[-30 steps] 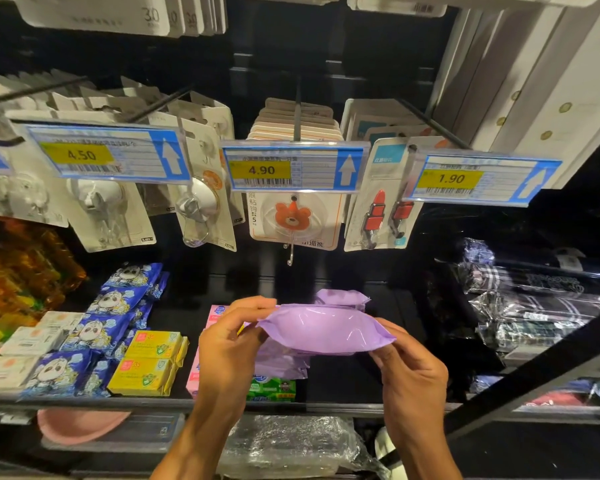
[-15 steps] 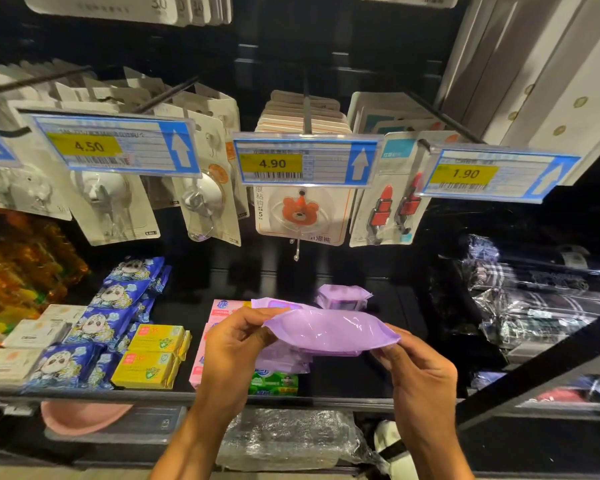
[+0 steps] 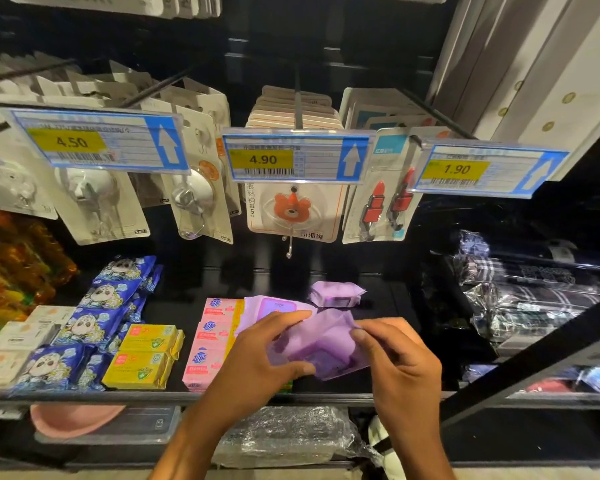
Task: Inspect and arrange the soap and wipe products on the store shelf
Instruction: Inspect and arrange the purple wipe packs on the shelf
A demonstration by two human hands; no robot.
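Far left: I saw blue wipe packs [image 3: 94,327] piled on the shelf [image 3: 84,396], with yellow soap boxes [image 3: 142,358] just beside them.
Middle: pink soap packs [image 3: 212,341] sat in a row front to back.
Left hand [image 3: 257,362]: curled round the left end of the purple wipe pack [image 3: 323,344].
Pack: tilted toward me, held over the shelf front between both hands.
Right hand [image 3: 399,368]: pinched its right corner.
Behind: a spare purple pack [image 3: 336,294] lay apart.
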